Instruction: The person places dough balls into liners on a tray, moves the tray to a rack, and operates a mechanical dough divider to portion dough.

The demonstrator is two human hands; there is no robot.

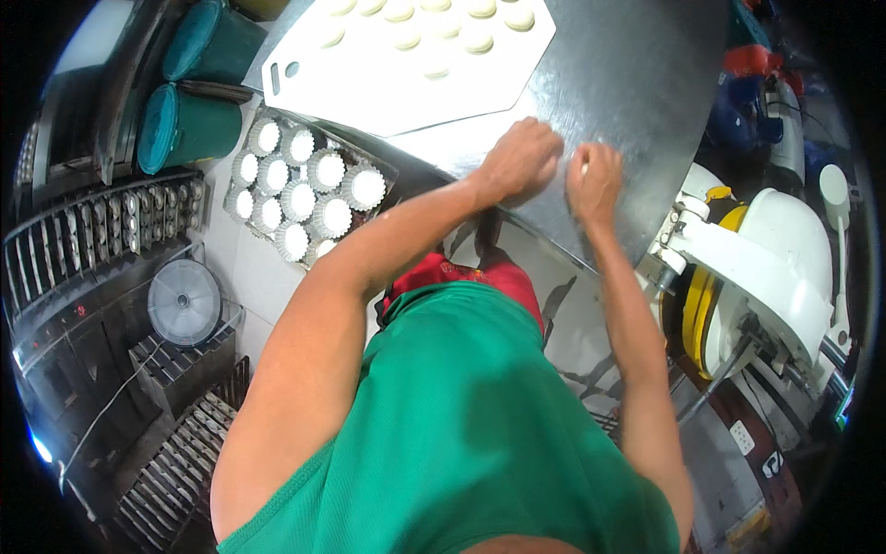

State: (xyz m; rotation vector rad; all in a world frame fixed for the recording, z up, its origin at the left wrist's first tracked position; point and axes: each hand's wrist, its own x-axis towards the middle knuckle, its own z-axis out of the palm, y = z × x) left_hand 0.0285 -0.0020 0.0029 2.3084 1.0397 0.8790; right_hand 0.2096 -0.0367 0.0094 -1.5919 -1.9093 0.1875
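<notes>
Steel table point(637, 92) at 1 o'clock, far edge cropped. White board point(388, 97) on it, 12 o'clock, top cropped. Left hand point(522, 159) at 1, right hand point(595, 180) at 2, near each other: fingers curled in, undersides hidden, can't tell if holding anything. Pale dough rounds point(477, 42) on board, 12 o'clock.

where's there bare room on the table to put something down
The widest free patch is the steel table right of the white board, beyond the left hand and right hand. A bare strip also runs along the board's near side, below the pale rounds. Crowded: the board's far part, and the tray of fluted tins left of the table.
</notes>
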